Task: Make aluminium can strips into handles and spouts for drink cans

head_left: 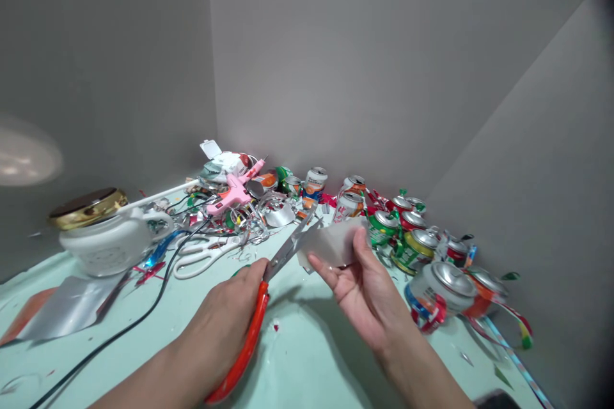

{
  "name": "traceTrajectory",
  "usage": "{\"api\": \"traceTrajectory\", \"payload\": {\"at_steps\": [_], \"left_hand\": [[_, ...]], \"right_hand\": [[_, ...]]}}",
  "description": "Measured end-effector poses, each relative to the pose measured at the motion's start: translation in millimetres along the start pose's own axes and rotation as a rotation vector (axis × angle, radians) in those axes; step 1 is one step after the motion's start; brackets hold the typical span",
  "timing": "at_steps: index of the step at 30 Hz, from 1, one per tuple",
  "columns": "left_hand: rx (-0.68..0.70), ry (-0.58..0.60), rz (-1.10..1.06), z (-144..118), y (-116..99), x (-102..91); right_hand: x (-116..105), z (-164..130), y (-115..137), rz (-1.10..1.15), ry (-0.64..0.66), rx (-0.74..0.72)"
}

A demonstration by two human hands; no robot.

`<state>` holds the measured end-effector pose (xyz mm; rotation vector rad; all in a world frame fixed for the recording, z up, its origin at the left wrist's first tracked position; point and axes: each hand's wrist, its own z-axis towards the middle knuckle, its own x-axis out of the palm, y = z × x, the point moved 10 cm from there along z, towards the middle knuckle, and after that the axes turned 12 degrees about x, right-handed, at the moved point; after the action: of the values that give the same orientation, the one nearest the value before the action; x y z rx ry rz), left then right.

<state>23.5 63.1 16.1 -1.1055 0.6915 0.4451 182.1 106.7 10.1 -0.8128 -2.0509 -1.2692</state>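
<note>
Fingers point(357, 249) on metal sheet point(330, 244) edge

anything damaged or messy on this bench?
Yes. Cans at right are cut open, strips peeling off. Metal scraps tangle around the pink glue gun. Left hand works scissors into a metal sheet held by the right hand.

Left of your grip you have white scissors point(204, 255), a pink glue gun point(233, 195) and a white pot point(108, 239); cans point(432, 281) crowd its right.

Orange-handled scissors point(249, 326), pink glue gun point(233, 193), mint-green table point(307, 358)
</note>
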Motion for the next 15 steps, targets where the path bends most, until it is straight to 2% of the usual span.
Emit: {"api": "traceTrajectory", "payload": {"at_steps": [4, 8, 13, 15], "left_hand": [[0.057, -0.012, 0.054, 1, -4, -1.9], [0.092, 0.081, 0.064, 1, -5, 5.1], [-0.044, 0.191, -0.048, -3, 7, 17.2], [-0.101, 0.143, -0.127, -5, 12, 16.2]], "right_hand": [[-2, 1, 1, -0.017, -0.014, 0.000], [-6, 2, -1, -0.020, -0.045, -0.001], [-12, 5, -1, -0.075, -0.088, -0.010], [-17, 7, 0, -0.106, -0.116, -0.022]]}}
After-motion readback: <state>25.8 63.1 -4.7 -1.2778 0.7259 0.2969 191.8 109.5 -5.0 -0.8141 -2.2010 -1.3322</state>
